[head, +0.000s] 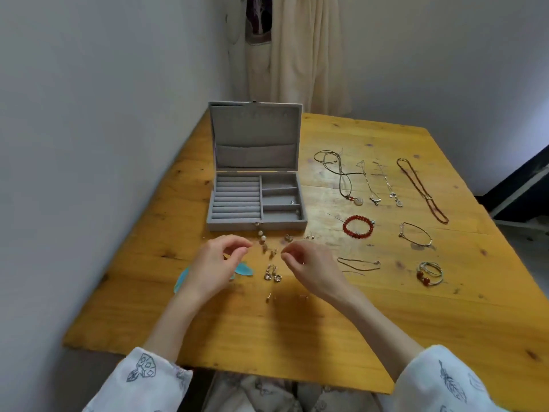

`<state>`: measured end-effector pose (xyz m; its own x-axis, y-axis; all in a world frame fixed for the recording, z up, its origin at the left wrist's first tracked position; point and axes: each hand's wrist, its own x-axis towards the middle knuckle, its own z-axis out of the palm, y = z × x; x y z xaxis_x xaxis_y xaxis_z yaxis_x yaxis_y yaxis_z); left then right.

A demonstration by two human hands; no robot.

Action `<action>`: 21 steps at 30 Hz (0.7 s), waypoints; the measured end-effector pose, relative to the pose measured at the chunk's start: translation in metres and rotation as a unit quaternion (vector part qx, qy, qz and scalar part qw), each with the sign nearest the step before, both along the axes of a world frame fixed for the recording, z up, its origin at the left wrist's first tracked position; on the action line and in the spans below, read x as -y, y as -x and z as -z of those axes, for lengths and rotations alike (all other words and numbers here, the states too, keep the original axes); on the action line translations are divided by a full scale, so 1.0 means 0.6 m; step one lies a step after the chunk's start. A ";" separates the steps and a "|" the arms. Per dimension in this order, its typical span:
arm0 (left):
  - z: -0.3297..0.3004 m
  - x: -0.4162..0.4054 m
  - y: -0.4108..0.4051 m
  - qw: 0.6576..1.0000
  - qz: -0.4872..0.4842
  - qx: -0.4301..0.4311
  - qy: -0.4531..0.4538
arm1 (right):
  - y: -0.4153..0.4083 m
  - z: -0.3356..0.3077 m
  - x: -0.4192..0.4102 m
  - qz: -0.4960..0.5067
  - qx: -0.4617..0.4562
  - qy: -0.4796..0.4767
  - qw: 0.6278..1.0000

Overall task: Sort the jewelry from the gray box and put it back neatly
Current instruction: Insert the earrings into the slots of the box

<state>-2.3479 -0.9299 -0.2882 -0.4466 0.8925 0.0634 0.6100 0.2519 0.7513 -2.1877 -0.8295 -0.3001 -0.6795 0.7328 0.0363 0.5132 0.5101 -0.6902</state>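
The gray box stands open on the table, lid upright, with ring rolls on its left and small compartments on its right. Just in front of it lie several small earrings and pearl pieces. My left hand hovers over them with fingers curled, partly covering turquoise feather earrings. My right hand hovers opposite, fingertips pinched; whether it holds a tiny piece I cannot tell. To the right lie several necklaces, a red bead bracelet, a thin bangle and a chain.
The yellow wooden table sits against a white wall on the left. A coiled bracelet with red beads lies at the right. A long red-brown bead necklace runs toward the far right. Cream fabric hangs behind the table.
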 end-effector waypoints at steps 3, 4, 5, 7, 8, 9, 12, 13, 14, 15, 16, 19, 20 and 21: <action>0.010 0.028 0.061 0.995 -0.088 0.026 -0.028 | 0.062 -0.001 0.018 -0.040 0.009 -0.003 0.999; 0.016 0.033 0.081 0.992 -0.115 0.031 -0.033 | 0.083 -0.001 0.021 -0.045 0.014 -0.006 0.999; 0.022 0.035 0.100 0.989 -0.138 0.033 -0.035 | 0.104 -0.001 0.024 -0.047 0.021 -0.009 0.999; 0.037 0.035 0.127 0.985 -0.170 0.025 -0.028 | 0.140 0.002 0.026 -0.044 0.040 -0.008 0.998; 0.046 0.033 0.134 0.983 -0.179 0.023 -0.022 | 0.156 0.004 0.027 -0.039 0.048 -0.004 0.998; 0.055 0.033 0.137 0.982 -0.184 0.025 -0.018 | 0.169 0.006 0.027 -0.033 0.053 -0.002 0.998; 0.080 0.034 0.130 0.984 -0.180 -0.005 -0.017 | 0.200 0.013 0.029 -0.022 0.070 -0.007 0.997; 0.087 0.035 0.128 0.984 -0.174 -0.029 -0.018 | 0.207 0.014 0.030 -0.023 0.077 -0.008 0.997; 0.091 0.035 0.126 0.984 -0.170 -0.047 -0.021 | 0.214 0.016 0.030 -0.023 0.084 -0.010 0.996; 0.093 0.036 0.126 0.984 -0.169 -0.057 -0.022 | 0.219 0.017 0.032 -0.023 0.089 -0.013 0.996; 0.094 0.035 0.128 0.983 -0.169 -0.060 -0.023 | 0.224 0.019 0.033 -0.022 0.091 -0.017 0.995; 0.095 0.030 0.131 0.983 -0.176 -0.056 -0.016 | 0.227 0.024 0.038 -0.015 0.072 -0.027 0.997; 0.094 0.027 0.131 0.982 -0.182 -0.052 -0.012 | 0.226 0.025 0.039 -0.014 0.066 -0.027 0.997; 0.093 0.023 0.131 0.981 -0.189 -0.048 -0.006 | 0.225 0.026 0.039 -0.014 0.062 -0.028 0.998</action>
